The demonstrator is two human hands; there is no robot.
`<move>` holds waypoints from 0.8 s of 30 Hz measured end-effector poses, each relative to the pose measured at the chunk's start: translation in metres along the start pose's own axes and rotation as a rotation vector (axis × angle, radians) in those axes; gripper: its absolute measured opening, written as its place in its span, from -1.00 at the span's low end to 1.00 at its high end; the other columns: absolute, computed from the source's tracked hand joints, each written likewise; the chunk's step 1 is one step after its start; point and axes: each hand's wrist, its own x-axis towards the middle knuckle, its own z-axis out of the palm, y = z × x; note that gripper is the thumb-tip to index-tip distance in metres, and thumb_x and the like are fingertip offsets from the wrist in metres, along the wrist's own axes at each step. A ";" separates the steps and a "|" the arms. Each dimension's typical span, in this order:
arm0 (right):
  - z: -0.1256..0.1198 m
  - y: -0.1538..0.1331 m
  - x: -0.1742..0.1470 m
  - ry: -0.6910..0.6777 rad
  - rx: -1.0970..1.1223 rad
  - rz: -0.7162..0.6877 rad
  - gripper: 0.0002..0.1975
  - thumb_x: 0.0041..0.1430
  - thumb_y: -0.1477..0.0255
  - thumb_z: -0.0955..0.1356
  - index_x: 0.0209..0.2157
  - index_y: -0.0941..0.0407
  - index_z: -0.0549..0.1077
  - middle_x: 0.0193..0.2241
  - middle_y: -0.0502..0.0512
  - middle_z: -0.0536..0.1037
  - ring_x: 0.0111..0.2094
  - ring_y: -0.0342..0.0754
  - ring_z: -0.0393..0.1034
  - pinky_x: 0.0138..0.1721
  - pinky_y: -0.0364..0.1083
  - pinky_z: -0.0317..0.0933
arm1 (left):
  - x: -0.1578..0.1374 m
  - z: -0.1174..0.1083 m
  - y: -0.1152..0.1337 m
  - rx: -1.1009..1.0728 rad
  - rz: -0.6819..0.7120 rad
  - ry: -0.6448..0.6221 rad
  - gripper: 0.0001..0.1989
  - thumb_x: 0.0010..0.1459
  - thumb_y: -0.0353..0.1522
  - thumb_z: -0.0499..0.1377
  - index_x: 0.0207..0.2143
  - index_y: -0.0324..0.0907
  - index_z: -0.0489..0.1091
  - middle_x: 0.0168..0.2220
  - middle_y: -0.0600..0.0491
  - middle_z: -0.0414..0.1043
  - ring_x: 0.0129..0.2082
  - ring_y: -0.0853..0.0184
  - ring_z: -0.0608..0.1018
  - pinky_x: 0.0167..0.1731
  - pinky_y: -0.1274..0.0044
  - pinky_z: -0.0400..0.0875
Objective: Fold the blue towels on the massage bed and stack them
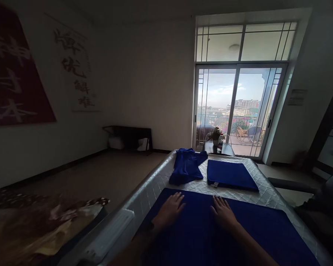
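A large dark blue cloth (194, 225) is spread over the near part of the quilted, silvery table cover (162, 177). Flat on its left side, close to the far edge, lies my left hand (172, 207), fingers stretched out. My right hand (223, 210) also rests palm down on the cloth, fingers extended, its tips near that far edge. Neither hand grips anything. Beyond the cloth, a neatly folded blue cloth (231, 174) with a small white tag sits at the right. A crumpled blue garment (187, 166) lies to its left.
A pale box-like object (111, 232) is at the table's left edge. Patterned fabrics (58, 225) are heaped at lower left. A small dark table (218, 149) with a potted plant (215, 136) and a bottle (220, 142) stands before glass sliding doors (233, 99).
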 end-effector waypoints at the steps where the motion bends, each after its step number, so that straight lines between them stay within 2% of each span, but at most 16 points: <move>1: 0.003 -0.007 0.005 -0.002 -0.007 -0.004 -0.24 0.38 0.06 -0.08 0.41 0.24 -0.04 0.44 0.11 -0.07 0.45 0.02 -0.33 0.41 0.10 -0.39 | 0.010 0.005 0.015 -0.011 0.064 0.012 -0.41 0.43 -0.05 -0.16 0.32 -0.14 0.23 0.37 -0.11 0.17 0.38 0.14 0.18 0.35 0.21 0.07; 4: 0.012 -0.020 0.015 0.006 -0.029 0.015 -0.25 0.38 0.07 -0.06 0.41 0.25 -0.05 0.44 0.11 -0.11 0.45 0.04 -0.31 0.41 0.11 -0.41 | 0.039 0.026 0.055 -0.038 0.191 0.033 -0.47 0.44 -0.08 -0.14 0.32 -0.04 0.23 0.37 -0.03 0.20 0.38 0.20 0.19 0.35 0.26 0.08; 6: 0.015 -0.022 0.018 0.010 -0.029 0.018 -0.26 0.38 0.09 -0.06 0.42 0.23 -0.06 0.44 0.08 -0.12 0.45 0.03 -0.31 0.41 0.11 -0.41 | 0.053 0.040 0.072 -0.044 0.236 0.052 -0.47 0.45 -0.08 -0.16 0.32 -0.03 0.22 0.36 -0.03 0.21 0.38 0.19 0.19 0.34 0.24 0.08; 10: 0.013 -0.018 0.015 0.011 -0.014 0.006 -0.28 0.38 0.11 -0.06 0.42 0.21 -0.06 0.44 0.06 -0.11 0.45 0.00 -0.30 0.41 0.09 -0.41 | 0.064 0.055 0.076 -0.027 0.192 0.055 -0.45 0.44 -0.06 -0.21 0.34 -0.02 0.20 0.37 -0.06 0.20 0.38 0.17 0.20 0.34 0.19 0.06; 13: 0.008 -0.010 0.008 0.003 0.003 -0.032 -0.28 0.39 0.12 -0.06 0.42 0.23 -0.05 0.44 0.08 -0.10 0.45 -0.02 -0.31 0.41 0.06 -0.38 | 0.061 0.049 0.055 -0.021 0.139 0.000 -0.41 0.43 -0.01 -0.21 0.36 0.00 0.16 0.39 -0.04 0.14 0.40 0.16 0.14 0.36 0.19 0.00; 17: 0.001 0.018 -0.008 0.001 -0.016 -0.012 -0.30 0.39 0.13 -0.07 0.41 0.20 0.01 0.43 0.09 -0.07 0.45 -0.03 -0.31 0.41 0.07 -0.34 | 0.053 0.031 0.009 -0.003 0.028 -0.038 -0.37 0.41 0.01 -0.19 0.36 -0.07 0.16 0.41 -0.08 0.10 0.42 0.12 0.09 0.36 0.14 -0.06; 21: -0.004 0.072 -0.028 0.046 -0.076 0.100 -0.28 0.38 0.12 -0.05 0.41 0.23 0.00 0.43 0.12 -0.05 0.44 -0.02 -0.25 0.41 0.08 -0.30 | 0.043 0.017 -0.039 0.017 -0.047 -0.014 -0.41 0.43 -0.06 -0.18 0.34 -0.12 0.19 0.39 -0.11 0.12 0.39 0.05 0.15 0.34 0.05 -0.04; 24: -0.006 0.124 -0.043 0.077 -0.120 0.188 -0.27 0.36 0.10 -0.03 0.41 0.23 0.00 0.42 0.11 -0.01 0.44 0.01 -0.22 0.41 0.10 -0.26 | 0.036 0.012 -0.062 0.036 -0.077 0.012 -0.44 0.42 -0.10 -0.16 0.33 -0.10 0.22 0.38 -0.09 0.16 0.39 0.04 0.15 0.33 0.08 -0.03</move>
